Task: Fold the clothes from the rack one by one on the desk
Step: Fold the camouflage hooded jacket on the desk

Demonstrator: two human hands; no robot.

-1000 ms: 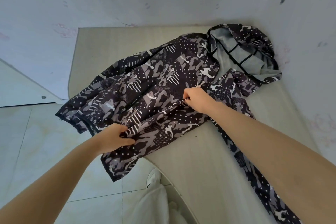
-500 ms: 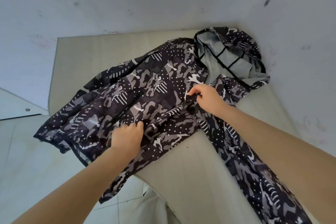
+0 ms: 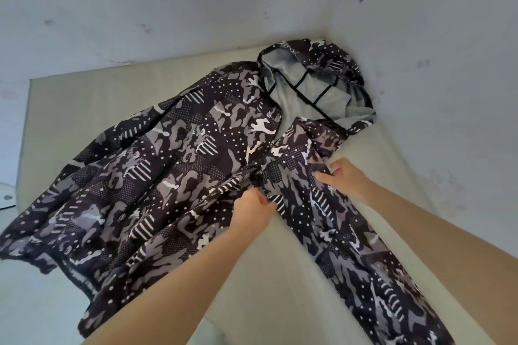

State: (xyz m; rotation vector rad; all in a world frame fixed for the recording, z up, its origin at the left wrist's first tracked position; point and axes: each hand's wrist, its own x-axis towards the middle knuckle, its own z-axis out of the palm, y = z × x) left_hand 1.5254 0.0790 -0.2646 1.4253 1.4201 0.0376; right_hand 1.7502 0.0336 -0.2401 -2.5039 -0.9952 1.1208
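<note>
Camouflage-print jacket (image 3: 179, 176) is lying spread on the table (image 3: 266, 274), its hem hanging over the near-left edge; left hand (image 3: 253, 209) is pinching the front opening, right hand (image 3: 346, 178) is gripping the adjoining panel. Overhanging fabric is risking dragging it off. No containers showing.
</note>
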